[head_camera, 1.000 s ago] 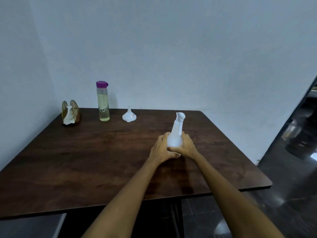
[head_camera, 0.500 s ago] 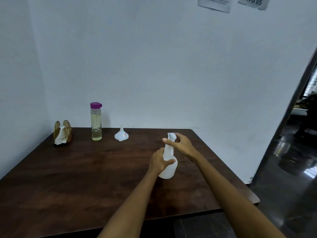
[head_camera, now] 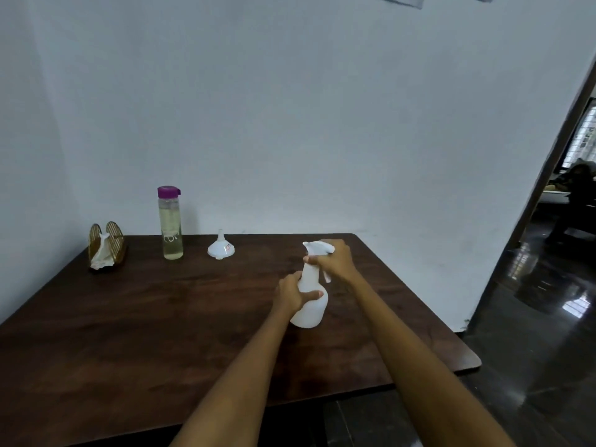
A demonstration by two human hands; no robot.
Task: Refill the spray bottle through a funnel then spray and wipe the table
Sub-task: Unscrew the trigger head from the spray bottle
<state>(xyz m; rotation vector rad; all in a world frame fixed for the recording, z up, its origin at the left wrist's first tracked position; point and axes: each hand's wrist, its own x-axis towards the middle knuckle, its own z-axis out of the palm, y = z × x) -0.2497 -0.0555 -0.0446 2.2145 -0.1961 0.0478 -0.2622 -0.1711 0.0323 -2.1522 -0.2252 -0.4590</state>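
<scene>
head view | right hand has climbed from the spray bottle body to clench its trigger head | left hand grasps the body | bottle mid-table, right of centre, tilted | likely unscrewing for refill | funnel waits far left

Far edge, left corner: napkin holder, upright, close to the wall.
Far edge, left of middle: water bottle, tall, capped; funnel near it on the right, spout up, with a gap between the two.
Right half, middle: spray bottle held by the left hand and right hand; both forearms cross the near edge here.
Free room: bench surface open across the left half and along the near edge on the left.
Right edge: open floor beyond.
</scene>
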